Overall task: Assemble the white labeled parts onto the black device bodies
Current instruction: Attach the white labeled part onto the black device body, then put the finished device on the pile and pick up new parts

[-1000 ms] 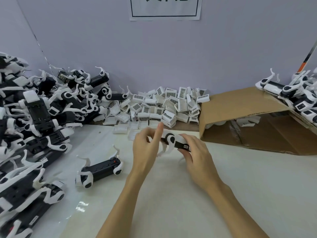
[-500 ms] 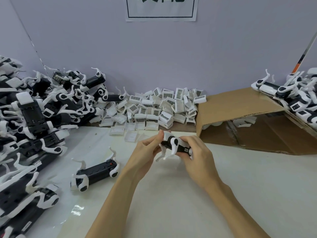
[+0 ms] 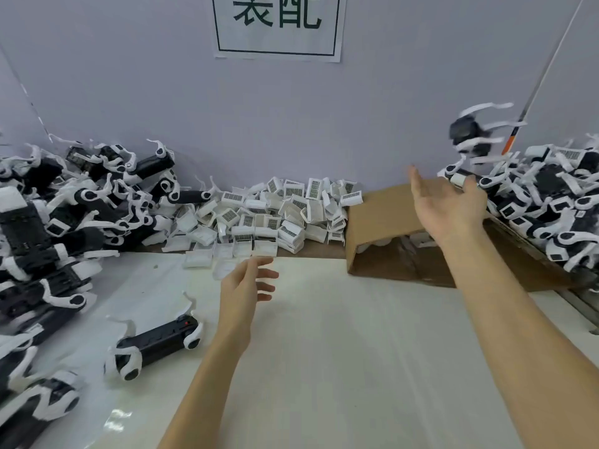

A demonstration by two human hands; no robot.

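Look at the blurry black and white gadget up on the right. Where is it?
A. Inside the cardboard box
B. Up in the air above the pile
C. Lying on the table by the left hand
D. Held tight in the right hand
B: the blurred gadget hangs in mid-air over the right pile, clear of the open right hand, whose fingers touch nothing.

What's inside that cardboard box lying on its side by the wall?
Through the open mouth of the cardboard box, a few white parts show near the top. The right forearm covers part of the opening, and the depths are too shadowed to see.
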